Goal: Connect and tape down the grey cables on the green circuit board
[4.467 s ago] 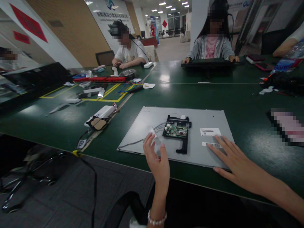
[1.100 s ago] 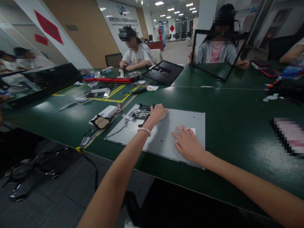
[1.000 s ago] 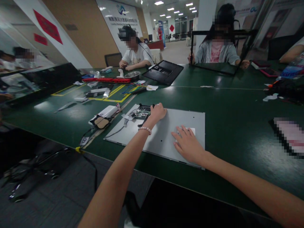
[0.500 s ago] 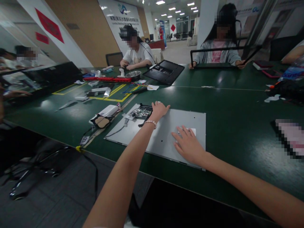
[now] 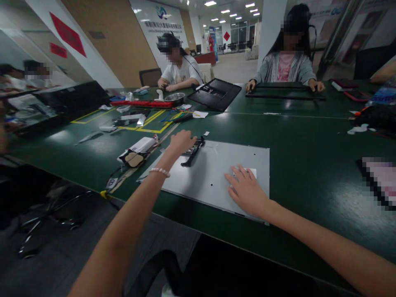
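Note:
A flat grey metal panel [image 5: 216,165] lies on the green table in front of me. At its left part sits a circuit board [image 5: 189,152] with a black bracket [image 5: 192,155] along its right side. My left hand [image 5: 182,142], with a beaded bracelet at the wrist, reaches over the board, its fingers bent down and closed at the board's far part. The hand hides much of the board, and the fingertips are partly out of sight. My right hand [image 5: 247,190] lies open on the panel's right part, fingers spread, partly covering a white label [image 5: 253,172].
Left of the panel lies a white battery-like pack [image 5: 139,149] with cables. Farther back are a red bar [image 5: 142,104], a metal dish [image 5: 175,97] and a black cover [image 5: 216,94]. Across the table, a person holds a black frame [image 5: 284,97]. A blurred phone-like object [image 5: 379,181] lies at right.
My left hand has moved left from the panel's far edge onto the circuit board, uncovering the black bracket. My right hand stays put. The person opposite has lowered the black frame onto the table.

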